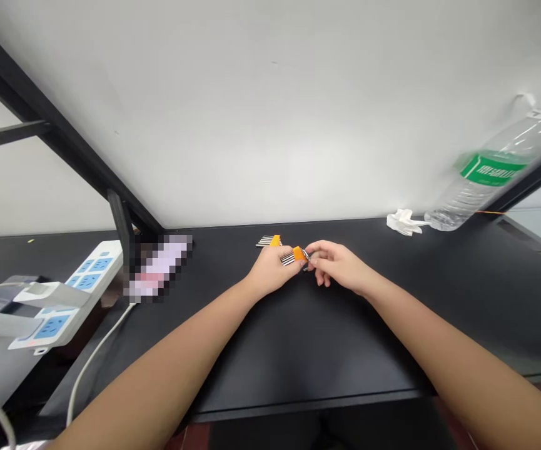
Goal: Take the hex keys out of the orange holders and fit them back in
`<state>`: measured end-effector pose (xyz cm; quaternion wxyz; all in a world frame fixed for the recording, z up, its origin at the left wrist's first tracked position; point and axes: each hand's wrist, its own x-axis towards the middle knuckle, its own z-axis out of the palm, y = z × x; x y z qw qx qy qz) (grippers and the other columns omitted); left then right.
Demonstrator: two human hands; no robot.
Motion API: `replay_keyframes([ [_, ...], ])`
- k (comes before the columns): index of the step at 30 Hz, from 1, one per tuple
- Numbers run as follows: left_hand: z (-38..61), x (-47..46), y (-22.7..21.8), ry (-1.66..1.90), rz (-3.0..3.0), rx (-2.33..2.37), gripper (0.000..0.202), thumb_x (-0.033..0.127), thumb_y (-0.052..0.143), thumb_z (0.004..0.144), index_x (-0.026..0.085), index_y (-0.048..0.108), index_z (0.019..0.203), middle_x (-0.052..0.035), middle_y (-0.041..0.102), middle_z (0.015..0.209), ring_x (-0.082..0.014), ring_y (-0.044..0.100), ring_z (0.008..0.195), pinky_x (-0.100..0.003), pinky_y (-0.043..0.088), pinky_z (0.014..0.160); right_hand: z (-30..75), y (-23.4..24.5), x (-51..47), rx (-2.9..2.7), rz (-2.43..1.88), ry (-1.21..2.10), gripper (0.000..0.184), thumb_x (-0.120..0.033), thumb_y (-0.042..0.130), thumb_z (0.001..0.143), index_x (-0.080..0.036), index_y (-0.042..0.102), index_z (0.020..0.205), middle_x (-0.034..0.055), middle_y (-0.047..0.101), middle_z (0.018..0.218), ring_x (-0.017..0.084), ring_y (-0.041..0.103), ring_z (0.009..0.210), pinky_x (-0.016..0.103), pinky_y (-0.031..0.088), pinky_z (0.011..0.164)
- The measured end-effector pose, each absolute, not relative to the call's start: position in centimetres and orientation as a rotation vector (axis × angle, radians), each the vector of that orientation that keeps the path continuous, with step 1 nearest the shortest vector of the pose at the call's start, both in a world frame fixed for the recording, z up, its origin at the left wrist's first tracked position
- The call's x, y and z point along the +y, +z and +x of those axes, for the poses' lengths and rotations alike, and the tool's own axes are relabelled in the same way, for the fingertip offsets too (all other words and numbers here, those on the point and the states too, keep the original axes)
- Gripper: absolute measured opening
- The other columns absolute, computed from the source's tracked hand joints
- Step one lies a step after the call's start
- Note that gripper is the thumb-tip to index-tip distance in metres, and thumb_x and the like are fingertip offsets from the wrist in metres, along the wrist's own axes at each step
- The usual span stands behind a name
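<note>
My left hand (271, 270) is closed around a hex key set, an orange plastic holder (299, 254) with several thin silver rods through it. Thumb and fingertips grip it just above the black tabletop. At its right end, my right hand (334, 265) pinches the bent metal end of a hex key (306, 255), its other fingers curled beneath. Whether that key is still fully seated in the holder, I cannot tell. Just behind my left hand lies a second orange holder (276, 240) with similar rods, partly hidden by the hand.
A white power strip (94, 265) with plugged-in chargers and cables sits at the left. Near it is a blurred-out phone-like object (162, 265). Crumpled tissue (405, 222) and a tilted-looking plastic bottle (490, 169) stand at the back right. Black frame bars (77, 137) flank the desk, against a white wall.
</note>
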<state>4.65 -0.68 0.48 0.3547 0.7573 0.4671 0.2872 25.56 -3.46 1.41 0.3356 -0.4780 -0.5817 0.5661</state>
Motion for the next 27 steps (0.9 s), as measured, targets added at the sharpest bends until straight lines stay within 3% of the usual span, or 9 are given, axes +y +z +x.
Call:
replay_keyframes([
  [4, 4.6, -0.7, 0.4, 0.748, 2.006, 1.178, 0.027, 0.039, 0.063, 0.084, 0.017, 0.066, 0.069, 0.0033, 0.055, 0.063, -0.0107, 0.043, 0.062, -0.027, 0.034, 0.058, 25.1, 1.1, -3.5, -1.359, -1.117, 1.643, 0.026, -0.026, 0.072, 0.083, -0.017, 0.066, 0.106, 0.0015, 0.066, 0.081, 0.012, 0.063, 0.061, 0.025, 0.053, 0.055],
  [8, 4.6, -0.8, 0.8, 0.755, 1.947, 1.144, 0.028, 0.041, 0.064, 0.085, 0.017, 0.067, 0.07, 0.0036, 0.058, 0.065, -0.0105, 0.047, 0.063, -0.026, 0.04, 0.061, 25.7, 1.4, -3.4, -1.294, -1.06, 1.75, 0.034, -0.026, 0.079, 0.079, -0.015, 0.066, 0.109, 0.0018, 0.068, 0.078, 0.013, 0.064, 0.065, 0.026, 0.055, 0.061],
  [11, 4.7, -0.9, 1.0, 0.726, 1.9, 1.158, 0.03, 0.043, 0.065, 0.083, 0.017, 0.067, 0.069, 0.0033, 0.062, 0.065, -0.0109, 0.051, 0.063, -0.027, 0.044, 0.063, 26.0, 1.4, -3.2, -1.31, -1.091, 1.724, 0.034, -0.024, 0.078, 0.076, -0.016, 0.067, 0.108, 0.0023, 0.069, 0.078, 0.013, 0.063, 0.062, 0.026, 0.053, 0.058],
  [18, 4.7, -0.7, 1.0, 0.669, 1.941, 1.268, 0.03, 0.044, 0.066, 0.082, 0.018, 0.066, 0.068, 0.0036, 0.061, 0.064, -0.0115, 0.05, 0.061, -0.029, 0.042, 0.061, 27.2, 0.7, -2.0, -1.532, -1.433, 1.281, 0.018, -0.02, 0.06, 0.077, -0.02, 0.063, 0.095, -0.0046, 0.056, 0.057, 0.013, 0.054, 0.049, 0.025, 0.042, 0.048],
  [22, 4.5, -0.3, 0.7, 0.686, 1.939, 1.304, 0.027, 0.045, 0.067, 0.081, 0.019, 0.072, 0.078, 0.0032, 0.066, 0.071, -0.0144, 0.056, 0.07, -0.03, 0.046, 0.069, 29.5, 0.9, -0.7, -1.74, -1.689, 0.751, 0.012, -0.018, 0.058, 0.078, -0.021, 0.064, 0.089, -0.003, 0.063, 0.069, 0.013, 0.056, 0.06, 0.026, 0.042, 0.059],
  [27, 4.4, -0.2, 0.5, 0.718, 1.866, 1.302, 0.025, 0.044, 0.072, 0.078, 0.02, 0.073, 0.086, 0.0021, 0.072, 0.081, -0.016, 0.063, 0.076, -0.03, 0.049, 0.072, 30.7, 0.9, -0.4, -2.08, -1.81, 0.607, 0.01, -0.019, 0.059, 0.083, -0.021, 0.067, 0.088, 0.0008, 0.067, 0.079, 0.016, 0.058, 0.072, 0.027, 0.04, 0.065],
])
